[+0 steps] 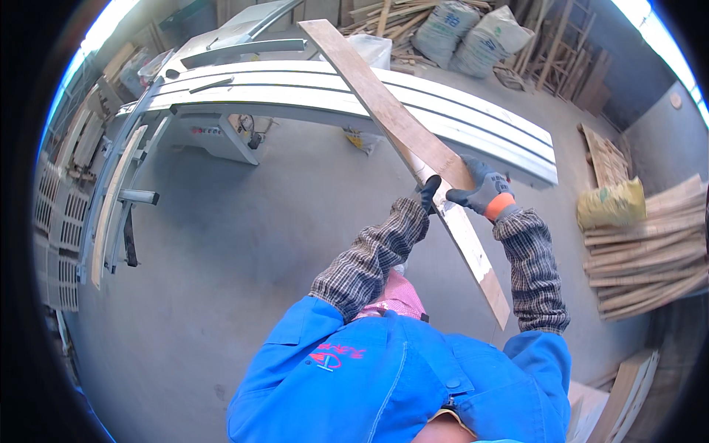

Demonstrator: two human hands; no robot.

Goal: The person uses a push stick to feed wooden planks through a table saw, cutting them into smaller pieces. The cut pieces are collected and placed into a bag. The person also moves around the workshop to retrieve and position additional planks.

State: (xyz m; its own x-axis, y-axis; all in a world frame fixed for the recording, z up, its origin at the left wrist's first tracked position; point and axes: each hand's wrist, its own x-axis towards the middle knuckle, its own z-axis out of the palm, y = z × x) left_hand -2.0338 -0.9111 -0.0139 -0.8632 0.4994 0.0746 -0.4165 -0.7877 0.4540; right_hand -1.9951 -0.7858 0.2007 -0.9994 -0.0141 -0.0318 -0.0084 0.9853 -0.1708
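Note:
A long, thin wooden board (384,107) slants from over the white machine table down toward my body. Its lower stretch (473,247) is brightly lit and sits at a slightly different angle; whether this is a second board lying under the first, I cannot tell. My left hand (430,193), in a dark glove, is closed around the left edge near the middle. On the opposite edge, my right hand (484,188), in a grey glove with an orange cuff, grips the board with its thumb across the face. Checked sleeve covers hide both forearms.
Ahead stands a sliding-table machine (295,85) with a long grooved white bed. A rail frame (122,199) extends at left. Stacked boards (646,251) and a yellow sack (611,204) are at right. White sacks (487,40) and scrap wood lie at the back.

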